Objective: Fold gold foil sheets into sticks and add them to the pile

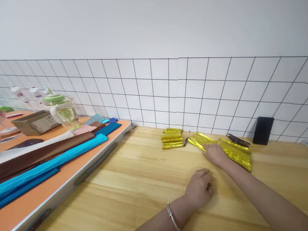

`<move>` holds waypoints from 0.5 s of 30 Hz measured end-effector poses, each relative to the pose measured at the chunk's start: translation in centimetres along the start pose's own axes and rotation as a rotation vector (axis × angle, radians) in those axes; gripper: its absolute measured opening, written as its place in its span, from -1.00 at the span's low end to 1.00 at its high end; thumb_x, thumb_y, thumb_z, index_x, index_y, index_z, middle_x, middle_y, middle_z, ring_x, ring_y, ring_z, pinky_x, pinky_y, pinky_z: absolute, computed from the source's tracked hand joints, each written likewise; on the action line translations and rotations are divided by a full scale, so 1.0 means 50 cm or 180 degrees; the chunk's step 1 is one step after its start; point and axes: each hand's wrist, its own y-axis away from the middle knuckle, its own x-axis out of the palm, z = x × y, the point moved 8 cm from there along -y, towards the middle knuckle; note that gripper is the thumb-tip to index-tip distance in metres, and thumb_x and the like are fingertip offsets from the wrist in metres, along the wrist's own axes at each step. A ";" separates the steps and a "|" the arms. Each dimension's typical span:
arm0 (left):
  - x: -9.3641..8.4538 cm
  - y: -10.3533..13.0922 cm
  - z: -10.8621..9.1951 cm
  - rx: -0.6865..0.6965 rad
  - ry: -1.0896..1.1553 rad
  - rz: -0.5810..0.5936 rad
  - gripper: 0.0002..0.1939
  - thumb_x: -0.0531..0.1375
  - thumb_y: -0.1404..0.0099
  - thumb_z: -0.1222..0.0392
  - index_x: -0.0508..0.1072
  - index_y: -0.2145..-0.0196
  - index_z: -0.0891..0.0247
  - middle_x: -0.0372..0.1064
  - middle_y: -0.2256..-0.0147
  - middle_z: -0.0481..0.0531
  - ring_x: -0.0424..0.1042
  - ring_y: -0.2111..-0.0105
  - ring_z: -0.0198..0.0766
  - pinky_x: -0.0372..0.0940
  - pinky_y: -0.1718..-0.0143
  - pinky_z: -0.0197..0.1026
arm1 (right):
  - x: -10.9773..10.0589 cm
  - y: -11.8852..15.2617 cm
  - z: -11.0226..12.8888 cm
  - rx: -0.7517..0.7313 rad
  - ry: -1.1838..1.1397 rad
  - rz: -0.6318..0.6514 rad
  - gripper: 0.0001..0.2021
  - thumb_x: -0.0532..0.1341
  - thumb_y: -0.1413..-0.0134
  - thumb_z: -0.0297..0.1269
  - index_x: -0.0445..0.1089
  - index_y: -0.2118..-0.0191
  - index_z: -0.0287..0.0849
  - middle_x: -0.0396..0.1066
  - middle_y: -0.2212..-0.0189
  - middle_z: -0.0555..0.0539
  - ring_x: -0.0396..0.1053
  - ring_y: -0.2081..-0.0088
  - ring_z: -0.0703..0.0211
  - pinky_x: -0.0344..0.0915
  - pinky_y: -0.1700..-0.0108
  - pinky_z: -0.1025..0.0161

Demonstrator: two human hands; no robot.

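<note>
My right hand [216, 154] reaches across the wooden table, its fingers closed down on the near edge of a sheet of shiny gold foil strips [200, 140]. A wider stack of the same gold foil [237, 154] lies just right of that hand, partly behind the forearm. Nearer to me, my left hand [199, 189] hovers at or rests on the tabletop with loosely bent fingers and nothing visible in them; a silver bangle circles its wrist. Several small gold foil bundles [172, 139] lie in a row to the far left of my right hand.
A black phone [263, 130] leans on the tiled wall, near a dark hair-clip-like object [238, 140]. On the left, a raised orange table [41, 197] holds blue and brown folded paper [44, 157], a cardboard box [36, 122] and a green-lidded bottle [64, 112].
</note>
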 end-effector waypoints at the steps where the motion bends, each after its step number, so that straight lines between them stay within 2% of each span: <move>1: 0.000 -0.001 -0.001 0.0024 0.0009 0.0005 -0.65 0.15 -0.03 0.39 0.42 0.18 0.22 0.25 -0.02 0.07 0.24 0.03 -0.12 0.16 -0.05 -0.09 | 0.004 -0.001 0.001 0.0014 0.0045 -0.0007 -0.69 0.13 -0.17 -0.21 0.27 0.00 -0.21 0.30 0.05 -0.14 0.34 0.12 0.10 0.33 0.12 0.04; 5: 0.004 -0.004 0.001 0.0048 0.0104 0.0033 -0.68 0.14 -0.04 0.38 0.44 0.20 0.23 0.30 0.03 0.07 0.27 0.06 -0.14 0.17 -0.03 -0.10 | 0.005 -0.001 0.005 0.0050 0.0020 -0.0114 -0.71 0.13 -0.18 -0.22 0.27 0.01 -0.20 0.30 0.04 -0.14 0.34 0.12 0.12 0.33 0.12 0.06; 8: 0.003 -0.005 0.007 -0.0016 0.0236 -0.0024 -0.67 0.14 -0.02 0.39 0.44 0.21 0.24 0.31 0.04 0.07 0.28 0.06 -0.14 0.17 -0.03 -0.12 | -0.017 -0.007 -0.002 0.0118 -0.0225 -0.0275 -0.70 0.13 -0.18 -0.22 0.27 0.01 -0.20 0.30 0.04 -0.14 0.34 0.12 0.11 0.33 0.12 0.05; 12: 0.004 -0.005 0.013 -0.0043 0.0308 -0.0084 -0.62 0.14 0.00 0.40 0.43 0.18 0.24 0.28 0.02 0.08 0.26 0.03 -0.14 0.19 -0.03 -0.14 | -0.083 -0.011 -0.030 0.0283 -0.0842 -0.0641 -0.70 0.05 -0.18 -0.42 0.29 -0.02 -0.28 0.35 0.11 -0.29 0.26 0.01 -0.10 0.14 -0.03 -0.13; 15: -0.009 -0.005 0.028 -0.0197 0.0574 -0.0349 -0.50 0.15 -0.03 0.37 0.32 0.02 0.23 0.17 -0.08 0.14 0.15 -0.08 -0.09 0.10 -0.12 -0.06 | -0.140 0.011 -0.052 0.0367 -0.1487 -0.0900 -0.64 -0.01 -0.19 -0.39 0.24 -0.09 -0.19 0.30 0.01 -0.27 0.17 -0.08 -0.14 0.03 -0.11 -0.14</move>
